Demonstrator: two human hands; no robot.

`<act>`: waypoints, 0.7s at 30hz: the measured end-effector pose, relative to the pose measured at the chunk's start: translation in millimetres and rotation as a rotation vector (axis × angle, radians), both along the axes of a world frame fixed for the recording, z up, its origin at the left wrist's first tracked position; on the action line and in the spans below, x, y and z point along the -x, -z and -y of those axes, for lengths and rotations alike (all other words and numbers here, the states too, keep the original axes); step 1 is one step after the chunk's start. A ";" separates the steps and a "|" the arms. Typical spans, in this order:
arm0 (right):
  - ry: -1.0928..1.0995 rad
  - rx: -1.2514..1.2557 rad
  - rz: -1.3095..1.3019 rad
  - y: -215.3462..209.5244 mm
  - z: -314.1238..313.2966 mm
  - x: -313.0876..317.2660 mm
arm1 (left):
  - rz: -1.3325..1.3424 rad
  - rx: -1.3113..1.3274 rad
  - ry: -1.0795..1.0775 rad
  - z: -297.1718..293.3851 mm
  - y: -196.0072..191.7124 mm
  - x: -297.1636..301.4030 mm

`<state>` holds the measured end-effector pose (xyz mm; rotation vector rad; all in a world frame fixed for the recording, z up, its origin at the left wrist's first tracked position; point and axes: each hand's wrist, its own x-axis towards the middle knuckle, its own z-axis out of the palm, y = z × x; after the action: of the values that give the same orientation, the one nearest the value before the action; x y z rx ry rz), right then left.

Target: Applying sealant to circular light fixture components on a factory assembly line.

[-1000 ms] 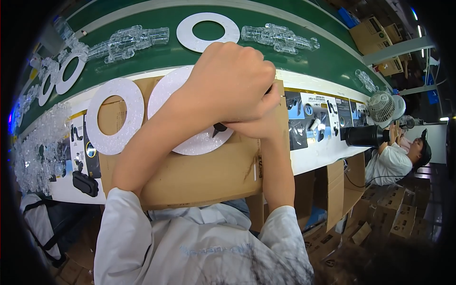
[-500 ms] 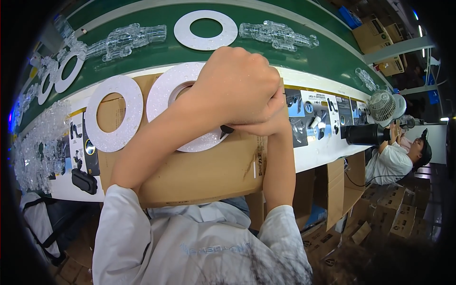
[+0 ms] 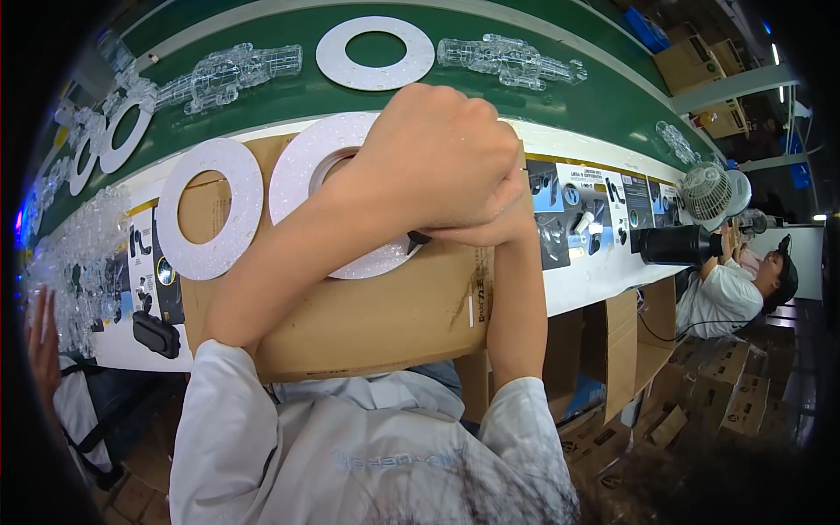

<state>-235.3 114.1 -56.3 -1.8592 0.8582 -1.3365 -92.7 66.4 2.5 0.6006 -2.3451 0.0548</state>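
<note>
My left hand [image 3: 442,153] is a closed fist, knuckles up, over the right side of a white speckled ring [image 3: 293,179]. Under it, mostly covered, is my right hand [image 3: 477,232], with curled fingers pressed against the left one. What either hand grips is hidden. A small dark tip [image 3: 420,237] pokes out beside the right hand, above the ring; its kind does not show. Inside the ring's opening a paler round rim is partly seen. The ring rests on a brown cardboard box [image 3: 376,324], with a second white ring [image 3: 171,219] to its left.
Beyond lies a green surface [image 3: 560,105] with another white ring [image 3: 328,57] and clear plastic trays [image 3: 503,59]. A black case [image 3: 156,334] is at left, a black cylinder [image 3: 674,246] and a fan [image 3: 705,192] at right. A co-worker [image 3: 731,293] sits far right; another person's hand [image 3: 42,337] is at left.
Another person's hand has appeared at the left edge. The ring and clear trays on the green surface sit slightly farther left. Less of the dark tip shows; my hands have barely moved.
</note>
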 end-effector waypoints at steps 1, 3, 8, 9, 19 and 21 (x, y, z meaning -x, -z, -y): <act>-0.019 0.002 -0.038 0.1 0.5 1.1 | 0.004 -0.001 -0.001 0.2 0.2 0.1; -0.019 -0.006 -0.045 0.8 0.6 1.9 | 0.003 0.000 -0.002 0.3 0.5 0.1; 0.010 -0.026 -0.055 3.5 -1.1 2.6 | 0.006 0.006 -0.003 0.3 1.0 0.3; 0.012 -0.025 -0.040 4.3 -1.1 3.0 | 0.005 0.009 -0.003 0.3 1.2 0.5; -0.040 -0.049 -0.047 0.4 2.0 1.5 | 0.026 0.010 -0.008 1.9 3.5 0.1; -0.047 -0.056 -0.045 0.5 1.9 3.0 | 0.029 0.004 -0.008 1.4 2.8 0.6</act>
<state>-238.3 112.2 -56.8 -1.8610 0.8608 -1.2349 -93.3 65.0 -0.3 0.6106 -2.3706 0.0726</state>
